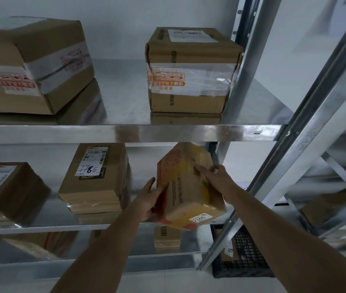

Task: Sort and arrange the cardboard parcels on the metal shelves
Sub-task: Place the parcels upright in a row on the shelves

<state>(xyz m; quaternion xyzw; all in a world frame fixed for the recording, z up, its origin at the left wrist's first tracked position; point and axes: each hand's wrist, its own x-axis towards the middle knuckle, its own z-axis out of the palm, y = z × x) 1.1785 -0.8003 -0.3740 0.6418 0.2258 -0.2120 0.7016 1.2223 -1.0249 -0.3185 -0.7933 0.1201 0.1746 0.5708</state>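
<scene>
Presently, both hands hold 1 tilted cardboard parcel at the right end of the middle shelf, its lower corner jutting past the shelf's front edge. The left hand grips the parcel's left side, fingers wrapped along the face and thumb out of sight. The right hand presses on the parcel's upper right side with fingers spread flat across the cardboard. A small white sticker reading 5917 sits on the parcel's near lower face, beside yellow and red tape.

On the same shelf, to the left, stands a box with a label marked 7786, and further left another labelled box, partly cut by the frame edge. The upper shelf carries 2 taped boxes: a large one at the left and a taller one at the right, well apart. A black mesh crate sits low beside the steel upright.
</scene>
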